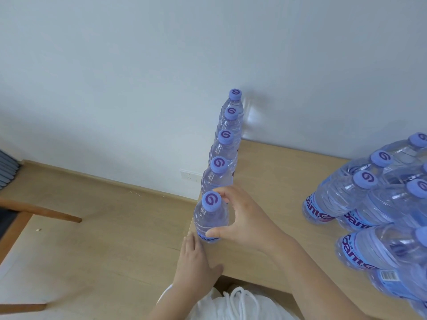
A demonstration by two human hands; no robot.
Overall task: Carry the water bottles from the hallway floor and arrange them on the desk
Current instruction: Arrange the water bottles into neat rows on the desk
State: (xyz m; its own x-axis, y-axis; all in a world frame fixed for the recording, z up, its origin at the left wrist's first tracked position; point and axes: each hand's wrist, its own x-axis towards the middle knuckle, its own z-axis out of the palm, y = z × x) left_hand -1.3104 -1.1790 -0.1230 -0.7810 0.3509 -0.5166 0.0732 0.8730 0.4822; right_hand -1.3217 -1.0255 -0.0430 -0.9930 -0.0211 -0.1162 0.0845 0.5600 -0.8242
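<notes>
Now, line by line:

Desk: a light wooden desk (272, 181) stands against a pale wall (138, 65), seen from above, its left edge and near corner in view.

Row of bottles: five clear water bottles with purple caps stand upright in a single line along the desk's left edge, running from the near corner back to the wall, each just beside the next.

Front bottle: the front bottle (210, 218) of that row stands at the near left corner of the desk.

Right hand: the right hand (245, 218) curls round the front bottle, fingertips at the purple cap (211, 200), thumb against the lower body near the label.

Left hand: the left hand (196, 262) lies flat with straight fingers on the desk's near left corner, fingertips just beside the base of the front bottle; it holds nothing.

Other bottles: a close group of bottles (369, 199) of the same kind stands on the right side of the desk, well apart from the row.

Floor: a wood floor (104, 215) lies to the left of the desk, with a wooden chair leg (46, 210) over it.

Wall socket: a white socket (189, 176) sits low on the wall just left of the row.
</notes>
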